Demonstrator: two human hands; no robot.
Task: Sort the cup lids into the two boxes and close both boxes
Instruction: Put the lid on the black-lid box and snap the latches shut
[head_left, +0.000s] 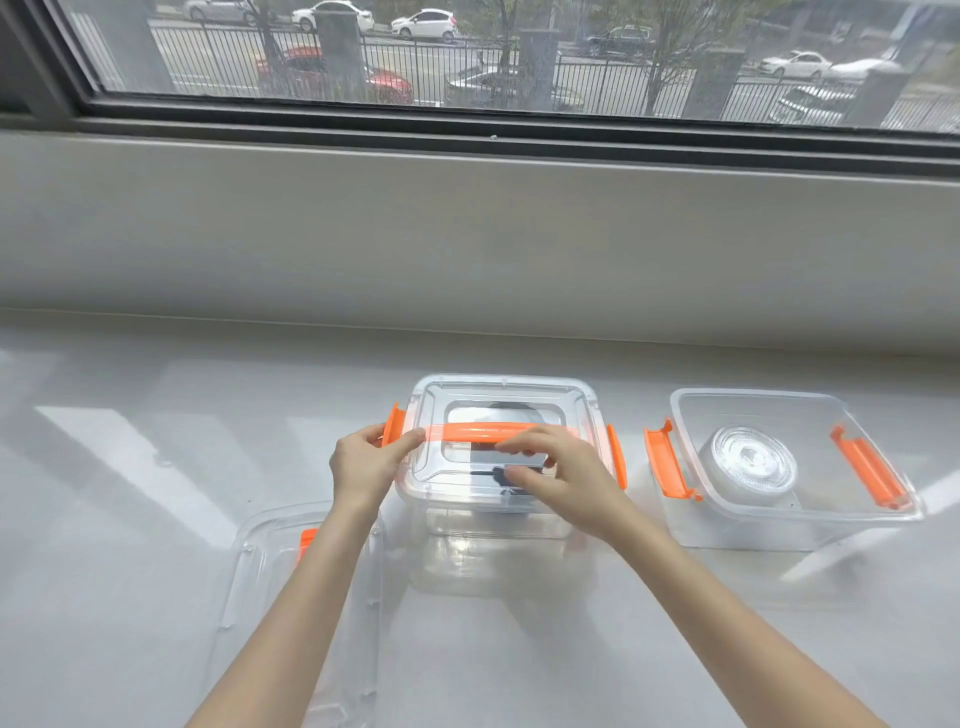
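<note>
Nearest me, at the lower left of the frame, I see a loose clear box lid (291, 597) lying flat on the pale counter (104, 519), partly under my left forearm, with an orange piece showing through it. Just above, at the centre, sits the middle box (493, 499) with its own lid (501, 410) already on; dark cup lids (506, 475) show dimly through the clear plastic. My left hand (366, 465) pinches the orange latch (393, 425) at that box's left edge, fingers closed on it. My right hand (563, 475) rests on the lid top, fingers loosely curled and slightly apart by the orange handle (478, 431), gripping nothing I can make out. To the right, the second box (779, 467) stands open, orange latches flipped out, holding a stack of clear cup lids (748, 465). Beyond runs the window (467, 52).
</note>
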